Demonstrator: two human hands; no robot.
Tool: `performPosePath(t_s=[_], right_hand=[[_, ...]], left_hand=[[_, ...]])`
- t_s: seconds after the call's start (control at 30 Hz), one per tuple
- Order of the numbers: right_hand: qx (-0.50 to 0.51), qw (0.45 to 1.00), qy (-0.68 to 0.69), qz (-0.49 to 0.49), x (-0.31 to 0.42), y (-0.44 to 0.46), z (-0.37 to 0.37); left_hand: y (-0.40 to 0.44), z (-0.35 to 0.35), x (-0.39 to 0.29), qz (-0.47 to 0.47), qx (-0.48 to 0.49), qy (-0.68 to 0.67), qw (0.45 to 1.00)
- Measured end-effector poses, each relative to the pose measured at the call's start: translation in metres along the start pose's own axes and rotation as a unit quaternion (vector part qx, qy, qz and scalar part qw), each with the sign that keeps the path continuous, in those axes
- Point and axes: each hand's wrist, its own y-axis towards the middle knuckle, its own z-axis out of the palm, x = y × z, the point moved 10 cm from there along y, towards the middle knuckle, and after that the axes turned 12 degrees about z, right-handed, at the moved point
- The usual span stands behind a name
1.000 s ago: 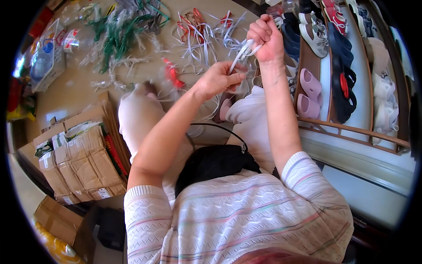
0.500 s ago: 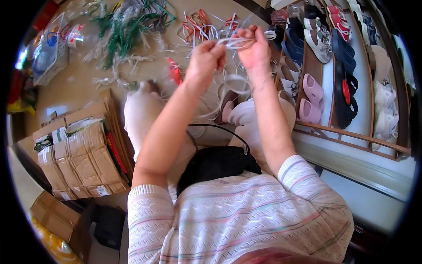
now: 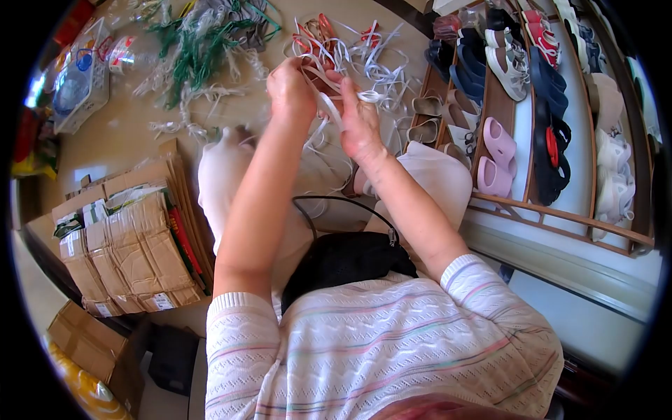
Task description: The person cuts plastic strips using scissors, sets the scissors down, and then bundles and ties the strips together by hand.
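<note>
My left hand [image 3: 292,91] is closed, curled around a white ribbon [image 3: 332,110]. To its right, my right hand [image 3: 360,127] grips the same ribbon, with the thumb raised and some fingers hidden behind the palm. A loop of ribbon spans the gap between both hands. Loose white strands trail from my right hand's fingertips. Just beyond them, a tangled heap of white and orange-red ribbons [image 3: 325,42] lies on the floor.
Green and clear stringy plastic [image 3: 199,59] is heaped at the upper left, near a white basket [image 3: 87,105]. Flattened cardboard boxes [image 3: 136,252] stand on the left. On the right is a wooden shoe rack [image 3: 518,204] with several shoes. A black bag [image 3: 343,266] rests at my lap.
Both hands have moved left, the right one also downward. The ribbon stretched between them has become a slack loop. The red piece beside the left forearm is out of sight.
</note>
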Motion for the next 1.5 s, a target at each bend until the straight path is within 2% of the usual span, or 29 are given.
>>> performPosePath(t_s=[0.03, 0.07, 0.17, 0.27, 0.4, 0.53, 0.6, 0.67, 0.73, 0.83, 0.87, 0.97, 1.0, 1.03, 1.07, 1.1, 1.13, 1.2, 1.3, 1.33, 1.4, 1.43, 1.5], right_hand=[[-0.009, 1.0, -0.013, -0.005, 0.0, -0.001, 0.001], [0.007, 0.999, -0.027, -0.03, 0.004, -0.004, 0.006], [0.05, 0.994, -0.073, -0.069, 0.01, -0.007, 0.015], [0.038, 0.987, -0.154, 0.009, -0.008, -0.015, 0.021], [0.135, 0.99, -0.028, 0.042, -0.019, -0.034, 0.048], [0.134, 0.981, -0.019, 0.139, -0.022, -0.051, 0.042], [0.14, 0.973, -0.021, 0.181, -0.03, -0.059, 0.024], [0.14, 0.956, -0.089, 0.241, -0.049, -0.073, -0.009], [0.064, 0.947, -0.099, 0.3, -0.074, -0.085, -0.065], [-0.044, 0.91, -0.113, 0.397, -0.114, -0.102, -0.136], [-0.041, 0.896, -0.115, 0.426, -0.124, -0.105, -0.147], [0.002, 0.89, -0.288, 0.354, -0.11, -0.077, -0.139], [0.02, 0.895, -0.301, 0.328, -0.103, -0.06, -0.143], [-0.005, 0.859, -0.446, 0.252, -0.075, -0.04, -0.147], [-0.017, 0.836, -0.535, 0.12, -0.039, -0.017, -0.141], [-0.012, 0.817, -0.575, 0.041, -0.008, 0.003, -0.133], [-0.059, 0.892, -0.445, 0.053, 0.027, 0.004, -0.109], [0.033, 0.954, -0.278, -0.107, 0.084, -0.009, -0.022], [0.221, 0.94, -0.26, 0.003, 0.035, -0.003, 0.036], [0.229, 0.948, -0.215, 0.047, 0.027, 0.0, 0.034], [0.247, 0.95, -0.122, 0.147, 0.004, -0.001, 0.035], [0.25, 0.944, -0.115, 0.184, -0.004, -0.004, 0.036], [0.248, 0.931, -0.102, 0.246, -0.008, -0.011, 0.037]], left_hand=[[0.0, 0.003, 0.004, -0.022, 0.009, -0.048, 0.999], [-0.001, 0.005, 0.002, -0.027, 0.033, -0.042, 0.998], [-0.002, 0.007, 0.009, -0.084, 0.016, -0.134, 0.987], [0.009, -0.003, 0.014, -0.097, -0.009, -0.193, 0.976], [0.0, 0.004, 0.003, -0.092, -0.003, -0.185, 0.978], [0.008, -0.004, -0.007, -0.066, -0.024, -0.184, 0.98], [0.015, -0.003, -0.025, -0.031, 0.008, -0.191, 0.981], [0.016, -0.003, -0.041, -0.001, 0.025, -0.178, 0.984], [0.017, -0.006, -0.054, 0.038, 0.029, -0.157, 0.986], [0.014, -0.006, -0.049, 0.014, 0.017, -0.141, 0.99], [0.01, -0.003, -0.044, 0.011, 0.019, -0.132, 0.991], [0.005, 0.008, -0.046, 0.061, 0.053, -0.054, 0.995], [0.004, 0.013, -0.043, 0.082, 0.072, -0.04, 0.993], [0.001, 0.018, -0.039, 0.094, 0.098, -0.017, 0.991], [-0.003, 0.024, -0.036, 0.104, 0.121, 0.008, 0.987], [-0.008, 0.031, -0.035, 0.116, 0.144, 0.032, 0.982], [-0.012, 0.036, -0.035, 0.14, 0.154, 0.046, 0.977], [-0.016, 0.04, -0.028, 0.129, 0.173, 0.047, 0.975], [-0.015, 0.042, -0.019, 0.111, 0.171, 0.018, 0.979], [-0.012, 0.04, -0.02, 0.112, 0.162, 0.002, 0.98], [-0.015, 0.039, -0.015, 0.041, 0.186, -0.036, 0.981], [-0.02, 0.039, -0.012, 0.002, 0.198, -0.055, 0.979], [-0.023, 0.039, -0.011, -0.011, 0.191, -0.064, 0.98]])
